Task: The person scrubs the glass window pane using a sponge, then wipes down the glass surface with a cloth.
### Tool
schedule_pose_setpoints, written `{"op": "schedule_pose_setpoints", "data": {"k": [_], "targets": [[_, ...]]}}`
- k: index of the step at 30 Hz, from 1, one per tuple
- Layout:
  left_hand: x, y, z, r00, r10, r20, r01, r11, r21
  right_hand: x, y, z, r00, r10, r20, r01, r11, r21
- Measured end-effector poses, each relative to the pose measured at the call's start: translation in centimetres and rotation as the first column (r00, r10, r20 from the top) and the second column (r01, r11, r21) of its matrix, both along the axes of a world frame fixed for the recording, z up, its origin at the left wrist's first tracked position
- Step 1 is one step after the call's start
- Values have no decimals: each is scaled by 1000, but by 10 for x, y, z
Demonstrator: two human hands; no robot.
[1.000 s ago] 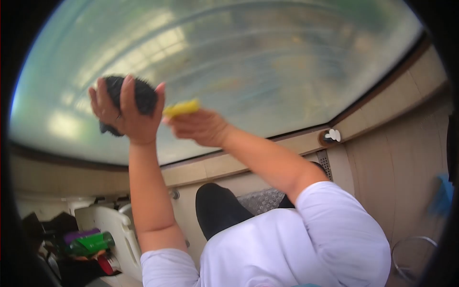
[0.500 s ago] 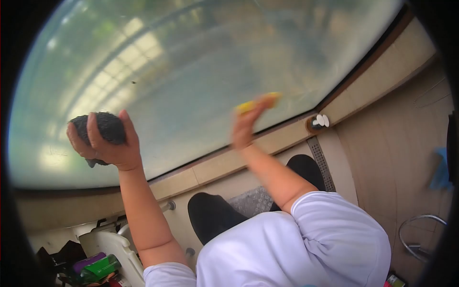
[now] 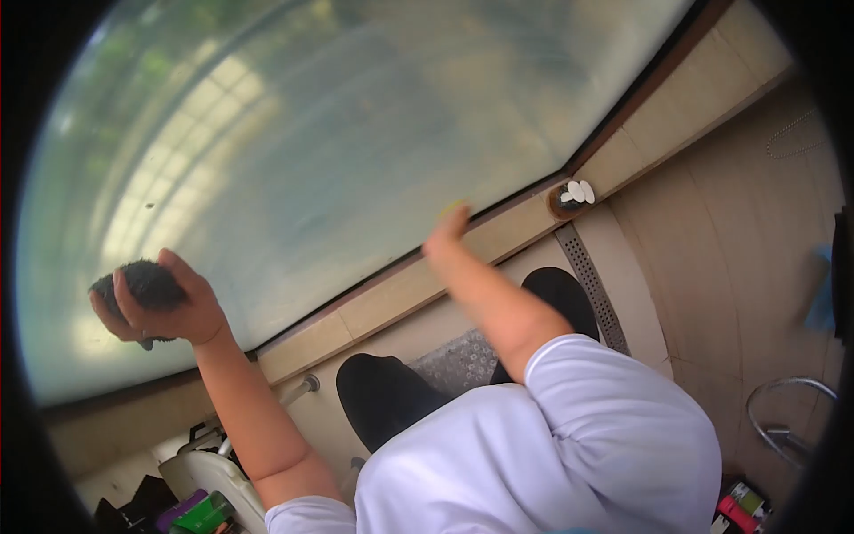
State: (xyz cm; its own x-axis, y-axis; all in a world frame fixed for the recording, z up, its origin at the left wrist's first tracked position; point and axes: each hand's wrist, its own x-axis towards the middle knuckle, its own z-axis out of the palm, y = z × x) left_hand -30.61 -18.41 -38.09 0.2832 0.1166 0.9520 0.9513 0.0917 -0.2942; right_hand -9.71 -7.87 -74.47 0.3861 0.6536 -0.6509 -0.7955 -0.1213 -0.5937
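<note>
Fingers curled, my left hand (image 3: 200, 311) grips a dark grey fuzzy cloth (image 3: 149, 285) against the lower left of a large hazy glass pane (image 3: 356, 169). My right hand (image 3: 445, 236) is near the pane's bottom edge, a little blurred. It holds a yellow sponge (image 3: 455, 208), of which only a thin strip shows past the fingers; the rest is hidden behind the hand.
A tiled ledge (image 3: 391, 307) runs under the glass. On its corner stands a brown pot (image 3: 560, 203) with white pebble-like pieces. A metal ring (image 3: 783, 387) is at the right. Lower left are a white plastic chair-like item (image 3: 209, 476) and a green item (image 3: 206, 512).
My right hand has swept down to the pane's lower edge, hiding most of the yellow sponge. The view has shifted, and my left hand with the cloth appears lower and farther left.
</note>
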Motion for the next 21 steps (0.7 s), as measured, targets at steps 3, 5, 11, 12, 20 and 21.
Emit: {"op": "schedule_pose_setpoints", "data": {"k": [3, 5, 11, 12, 20, 21], "targets": [[16, 3, -12, 999, -42, -11, 41, 997, -65, 24, -3, 90, 983, -40, -177, 9, 985, -173], [29, 6, -23, 997, -46, -61, 37, 989, -143, 92, 22, 142, 972, -237, -4, 236, 970, 64], [57, 18, -43, 999, -30, -14, 28, 992, -124, 177, 94, 155, 526, -526, 668, 183, 837, 516], [59, 18, -44, 999, -46, 9, 47, 990, -134, 176, 94, 140, 492, -513, 703, 178, 850, 495], [112, 29, -47, 993, -46, -112, 10, 952, -306, 168, 40, 166, 318, -440, 840, -99, 865, 491], [116, 38, -52, 991, -77, -108, 46, 962, -269, 169, 43, 184, 40, -518, 854, -157, 841, 518]]}}
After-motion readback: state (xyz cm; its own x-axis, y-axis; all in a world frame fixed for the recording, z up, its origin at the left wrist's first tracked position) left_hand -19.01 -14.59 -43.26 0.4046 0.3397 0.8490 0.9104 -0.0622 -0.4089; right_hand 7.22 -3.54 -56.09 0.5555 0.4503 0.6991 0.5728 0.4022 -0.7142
